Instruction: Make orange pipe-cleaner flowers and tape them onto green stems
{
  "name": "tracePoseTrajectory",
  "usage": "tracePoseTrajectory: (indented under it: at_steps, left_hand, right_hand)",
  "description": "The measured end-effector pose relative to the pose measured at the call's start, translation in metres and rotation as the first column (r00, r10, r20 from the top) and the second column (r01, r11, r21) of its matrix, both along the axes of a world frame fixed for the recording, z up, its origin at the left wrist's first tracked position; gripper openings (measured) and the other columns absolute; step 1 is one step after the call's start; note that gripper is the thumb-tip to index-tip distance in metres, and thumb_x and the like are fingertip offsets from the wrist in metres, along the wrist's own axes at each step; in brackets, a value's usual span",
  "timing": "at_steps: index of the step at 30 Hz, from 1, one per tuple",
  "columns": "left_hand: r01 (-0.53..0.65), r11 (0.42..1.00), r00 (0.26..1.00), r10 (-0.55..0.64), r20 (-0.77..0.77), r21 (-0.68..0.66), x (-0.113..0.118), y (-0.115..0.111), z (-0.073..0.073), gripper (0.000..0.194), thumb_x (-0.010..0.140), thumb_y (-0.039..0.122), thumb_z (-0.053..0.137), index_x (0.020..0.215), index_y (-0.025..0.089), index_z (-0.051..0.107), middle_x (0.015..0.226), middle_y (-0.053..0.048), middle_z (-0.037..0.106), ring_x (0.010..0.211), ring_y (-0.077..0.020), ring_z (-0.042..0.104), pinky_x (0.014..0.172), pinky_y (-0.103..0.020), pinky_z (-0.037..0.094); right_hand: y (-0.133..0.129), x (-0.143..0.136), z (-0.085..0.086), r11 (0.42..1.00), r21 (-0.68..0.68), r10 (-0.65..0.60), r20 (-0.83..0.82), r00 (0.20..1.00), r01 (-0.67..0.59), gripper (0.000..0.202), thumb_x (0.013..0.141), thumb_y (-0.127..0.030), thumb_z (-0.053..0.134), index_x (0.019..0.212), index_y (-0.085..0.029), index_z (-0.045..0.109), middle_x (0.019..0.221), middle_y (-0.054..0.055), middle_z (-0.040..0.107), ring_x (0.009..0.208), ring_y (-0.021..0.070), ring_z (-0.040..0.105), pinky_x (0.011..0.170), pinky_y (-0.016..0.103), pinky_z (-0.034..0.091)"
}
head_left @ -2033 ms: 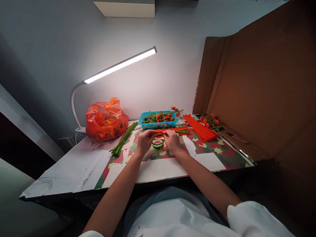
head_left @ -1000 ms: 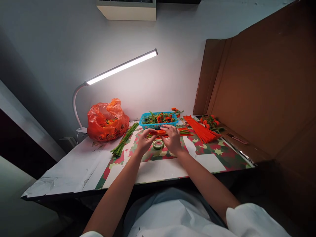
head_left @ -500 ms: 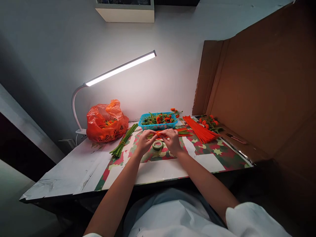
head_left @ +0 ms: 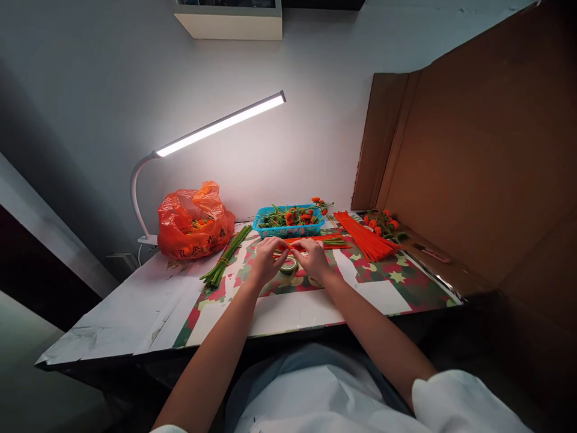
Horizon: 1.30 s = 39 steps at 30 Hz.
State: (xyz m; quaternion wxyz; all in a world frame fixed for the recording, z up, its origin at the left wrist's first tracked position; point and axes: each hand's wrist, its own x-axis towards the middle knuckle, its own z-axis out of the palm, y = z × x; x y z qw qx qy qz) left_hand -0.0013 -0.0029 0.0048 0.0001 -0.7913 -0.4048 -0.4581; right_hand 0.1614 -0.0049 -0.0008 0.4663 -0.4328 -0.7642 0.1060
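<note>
Centre of frame: left hand (head_left: 269,260) and right hand (head_left: 312,258) nearly meeting, fingertips of both pinching a small orange piece (head_left: 291,247); its shape mostly hidden by fingers. Tape roll (head_left: 290,266) just below, partly covered by left fingers. Blue basket (head_left: 288,231) above, flowers within. Stems (head_left: 223,262) left of centre. Orange strips (head_left: 366,237) fanned right of centre.

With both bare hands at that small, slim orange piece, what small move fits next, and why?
Perhaps a slight twist of the small, slim orange piece: the bare left hand and bare right hand pinch it close together, while the green, ring-shaped roll lies near them, in neither hand's grip.
</note>
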Motion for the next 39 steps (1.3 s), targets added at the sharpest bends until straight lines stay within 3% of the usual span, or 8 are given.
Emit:
tracePoseTrajectory:
  at_steps: [4, 7, 12, 17, 23, 29, 33, 39]
  left_hand:
    - [-0.059, 0.998, 0.994, 0.056, 0.09, 0.028, 0.001, 0.001, -0.002, 0.01, 0.082, 0.032, 0.06, 0.084, 0.022, 0.062, 0.091, -0.006, 0.064, 0.091, -0.0214, 0.057, 0.086, -0.037, 0.043]
    - [-0.087, 0.99, 0.945, 0.116, 0.305, -0.108, 0.002, 0.006, -0.008, 0.028, 0.074, 0.042, 0.068, 0.088, 0.019, 0.062, 0.088, -0.006, 0.064, 0.085, -0.0208, 0.06, 0.074, -0.033, 0.049]
    - [0.255, 0.895, 0.868, -0.045, 0.494, -0.367, 0.003, 0.012, -0.015, 0.036, 0.073, 0.053, 0.064, 0.072, 0.018, 0.063, 0.069, -0.002, 0.065, 0.065, -0.0161, 0.061, 0.059, -0.027, 0.05]
    - [0.395, 0.813, 0.763, -0.03, 0.646, -0.428, 0.002, 0.01, -0.01, 0.034, 0.069, 0.052, 0.069, 0.072, 0.018, 0.065, 0.072, -0.003, 0.068, 0.07, -0.0176, 0.065, 0.065, -0.029, 0.052]
    - [0.472, 0.766, 0.625, 0.059, 0.778, -0.437, -0.003, 0.017, -0.009, 0.039, 0.07, 0.054, 0.066, 0.077, 0.015, 0.063, 0.076, -0.008, 0.07, 0.068, -0.0185, 0.066, 0.063, -0.031, 0.054]
    - [0.55, 0.732, 0.443, 0.152, 0.884, -0.402, -0.003, 0.02, -0.009, 0.03, 0.076, 0.045, 0.065, 0.08, 0.015, 0.06, 0.072, -0.006, 0.068, 0.059, -0.0136, 0.062, 0.054, -0.026, 0.051]
    - [0.636, 0.68, 0.306, 0.211, 0.928, -0.364, -0.003, 0.017, -0.005, 0.022, 0.078, 0.033, 0.068, 0.086, 0.015, 0.059, 0.068, -0.003, 0.066, 0.052, -0.0083, 0.058, 0.052, -0.02, 0.049]
    - [0.7, 0.637, 0.246, 0.21, 0.946, -0.323, -0.001, 0.013, -0.002, 0.024, 0.074, 0.023, 0.072, 0.089, 0.016, 0.055, 0.075, -0.001, 0.066, 0.058, -0.0075, 0.061, 0.058, -0.018, 0.051]
  right_hand:
    - [0.001, 0.0, -0.001, 1.0, -0.001, -0.007, 0.017, 1.0, 0.007, 0.018, 0.09, -0.027, 0.051, 0.09, -0.024, 0.069, 0.093, 0.003, 0.072, 0.091, 0.0194, 0.06, 0.081, 0.034, 0.031]
    - [0.002, 0.001, -0.002, 0.999, 0.036, -0.038, -0.007, 0.999, 0.038, 0.018, 0.089, -0.027, 0.052, 0.09, -0.024, 0.069, 0.095, 0.003, 0.071, 0.092, 0.0194, 0.06, 0.082, 0.034, 0.031]
    - [0.002, 0.001, -0.003, 0.998, 0.055, -0.037, 0.019, 0.999, 0.036, 0.017, 0.089, -0.026, 0.053, 0.087, -0.025, 0.07, 0.092, 0.002, 0.072, 0.091, 0.0192, 0.059, 0.08, 0.035, 0.03]
    - [0.001, 0.0, -0.003, 0.998, 0.065, -0.023, 0.023, 0.999, 0.021, 0.015, 0.088, -0.027, 0.054, 0.09, -0.024, 0.069, 0.094, 0.003, 0.072, 0.093, 0.0203, 0.058, 0.083, 0.035, 0.031]
    - [0.003, 0.008, 0.0, 0.981, 0.184, -0.057, -0.003, 0.998, 0.056, 0.024, 0.082, -0.025, 0.06, 0.106, -0.022, 0.064, 0.113, 0.006, 0.066, 0.11, 0.0235, 0.053, 0.091, 0.036, 0.032]
    - [0.002, 0.008, -0.002, 0.981, 0.194, 0.019, 0.04, 0.999, -0.027, 0.016, 0.09, -0.029, 0.053, 0.095, -0.024, 0.068, 0.103, 0.003, 0.07, 0.102, 0.0201, 0.057, 0.09, 0.035, 0.031]
    - [0.003, 0.006, -0.005, 0.976, 0.206, 0.07, 0.029, 0.997, -0.075, 0.017, 0.085, -0.033, 0.062, 0.099, -0.025, 0.068, 0.1, 0.003, 0.071, 0.099, 0.0209, 0.058, 0.088, 0.036, 0.032]
    - [0.008, 0.004, -0.01, 0.979, 0.188, 0.095, -0.096, 0.991, -0.075, 0.013, 0.087, -0.025, 0.057, 0.09, -0.025, 0.07, 0.086, 0.002, 0.072, 0.086, 0.0201, 0.061, 0.083, 0.037, 0.035]
